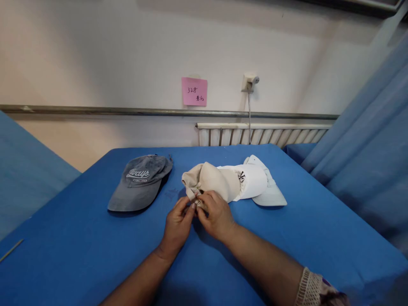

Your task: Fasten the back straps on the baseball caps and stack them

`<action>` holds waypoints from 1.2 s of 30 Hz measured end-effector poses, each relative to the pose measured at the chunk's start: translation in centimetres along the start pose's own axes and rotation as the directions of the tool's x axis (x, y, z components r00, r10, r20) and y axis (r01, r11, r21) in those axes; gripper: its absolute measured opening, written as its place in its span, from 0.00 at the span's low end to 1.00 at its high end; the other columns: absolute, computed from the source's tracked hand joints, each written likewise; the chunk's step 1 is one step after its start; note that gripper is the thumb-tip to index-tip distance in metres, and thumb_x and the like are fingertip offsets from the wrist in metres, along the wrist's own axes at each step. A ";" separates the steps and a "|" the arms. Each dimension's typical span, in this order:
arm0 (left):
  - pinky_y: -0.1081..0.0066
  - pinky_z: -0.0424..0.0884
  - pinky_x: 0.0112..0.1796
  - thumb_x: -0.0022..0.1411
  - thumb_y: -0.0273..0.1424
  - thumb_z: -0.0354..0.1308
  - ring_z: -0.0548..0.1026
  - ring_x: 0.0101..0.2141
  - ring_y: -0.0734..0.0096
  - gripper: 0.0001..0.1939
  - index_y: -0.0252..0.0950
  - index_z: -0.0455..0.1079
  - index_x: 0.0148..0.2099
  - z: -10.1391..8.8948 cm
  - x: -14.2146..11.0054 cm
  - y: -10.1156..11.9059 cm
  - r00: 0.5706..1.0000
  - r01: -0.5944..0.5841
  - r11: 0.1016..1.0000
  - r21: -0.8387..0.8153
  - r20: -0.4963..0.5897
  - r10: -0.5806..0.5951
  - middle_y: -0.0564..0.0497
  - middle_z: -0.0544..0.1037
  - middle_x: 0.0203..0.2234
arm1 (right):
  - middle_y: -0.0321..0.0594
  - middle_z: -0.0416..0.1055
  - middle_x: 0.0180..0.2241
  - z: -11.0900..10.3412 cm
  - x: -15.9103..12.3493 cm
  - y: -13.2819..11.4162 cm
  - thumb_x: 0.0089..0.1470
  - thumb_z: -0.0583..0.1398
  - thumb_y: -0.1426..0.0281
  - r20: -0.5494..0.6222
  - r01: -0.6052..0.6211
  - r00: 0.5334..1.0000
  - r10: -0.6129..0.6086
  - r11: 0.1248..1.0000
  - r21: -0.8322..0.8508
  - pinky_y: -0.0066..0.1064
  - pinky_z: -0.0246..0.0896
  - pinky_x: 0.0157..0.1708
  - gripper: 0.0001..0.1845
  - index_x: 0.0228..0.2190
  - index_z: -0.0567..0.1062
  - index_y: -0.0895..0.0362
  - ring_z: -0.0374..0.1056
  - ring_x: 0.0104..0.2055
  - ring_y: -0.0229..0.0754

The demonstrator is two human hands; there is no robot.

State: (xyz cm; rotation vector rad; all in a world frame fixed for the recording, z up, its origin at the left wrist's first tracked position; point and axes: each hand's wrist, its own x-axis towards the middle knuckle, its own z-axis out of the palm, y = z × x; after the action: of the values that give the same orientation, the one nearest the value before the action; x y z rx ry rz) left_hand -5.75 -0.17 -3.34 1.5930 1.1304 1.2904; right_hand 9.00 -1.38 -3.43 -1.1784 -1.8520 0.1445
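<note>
A beige baseball cap point(212, 176) lies on its side in front of me, its brim pointing right. My left hand point(178, 223) pinches the end of its back strap between thumb and fingers. Close beside it, my right hand point(216, 214) is closed on the same strap, near a small metal buckle point(198, 202). The fingers partly cover the strap and buckle. Touching the beige brim is a white cap point(255, 182) with black letters, which overlaps a pale grey cap point(270, 195) at the right. A dark grey cap point(143, 182) with white lettering sits apart on the left.
A blue cloth covers the table point(127, 255). Behind it are a radiator point(267, 134), a metal rail point(127, 111), a plugged-in socket point(248, 83) and a pink note point(194, 92) on the wall. Blue curtains point(366, 140) hang at both sides. A thin stick point(11, 250) lies at the left edge.
</note>
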 end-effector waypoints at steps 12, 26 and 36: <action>0.63 0.66 0.54 0.61 0.33 0.59 0.73 0.49 0.59 0.10 0.39 0.78 0.43 -0.1 -0.4 1.4 0.981 -0.119 0.991 0.064 0.160 0.107 0.46 0.76 0.46 | 0.44 0.69 0.35 0.8 -0.2 0.6 0.50 0.58 0.71 -0.028 -0.108 0.994 0.106 0.992 -0.063 0.40 0.65 0.40 0.05 0.33 0.68 0.54 0.65 0.39 0.48; 0.67 0.74 0.35 0.50 0.38 0.66 0.76 0.30 0.67 0.13 0.34 0.71 0.30 -0.4 0.9 -0.5 0.902 0.414 0.856 -0.309 0.015 -0.431 0.50 0.76 0.26 | 0.44 0.70 0.39 1.0 -0.7 1.2 0.49 0.56 0.79 -0.039 -0.045 0.998 0.050 0.994 0.098 0.39 0.66 0.44 0.14 0.40 0.68 0.56 0.67 0.43 0.47; 0.53 0.64 0.54 0.62 0.32 0.60 0.70 0.51 0.56 0.09 0.39 0.75 0.45 -1.6 0.2 1.4 0.872 -0.416 0.666 0.619 0.066 0.484 0.44 0.74 0.48 | 0.47 0.69 0.42 0.4 -0.3 1.5 0.52 0.56 0.80 -0.088 0.052 0.995 -0.038 0.986 0.161 0.39 0.68 0.47 0.14 0.41 0.70 0.57 0.67 0.47 0.46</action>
State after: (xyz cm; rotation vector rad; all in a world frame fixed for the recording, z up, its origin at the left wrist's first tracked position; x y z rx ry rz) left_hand -7.08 -0.35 -1.64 2.4506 1.3675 1.4017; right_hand 9.75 -0.66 -4.70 -1.0142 -1.7561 0.2138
